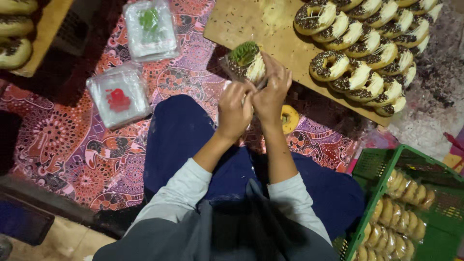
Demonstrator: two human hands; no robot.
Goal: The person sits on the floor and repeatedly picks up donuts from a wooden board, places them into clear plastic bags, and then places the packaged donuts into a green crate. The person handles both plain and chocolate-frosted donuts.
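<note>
Left hand (234,108) and right hand (270,94) meet above the lap, fingers pinched on the clear bag's neck, holding a topped doughnut (246,62) beside the wooden board (251,24). Soft, light, easily smeared, I'd say; the plastic above it looks the safest place to grip

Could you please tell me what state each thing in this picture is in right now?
Left hand: closed on the bag's edge.
Right hand: closed on the same bag.
Bagged doughnut: inside clear plastic, held up.
Board doughnuts: unwrapped, overlapping in rows.
Green crate: partly filled with wrapped doughnuts.
Plastic bag stacks: lying flat on the mat.
</note>
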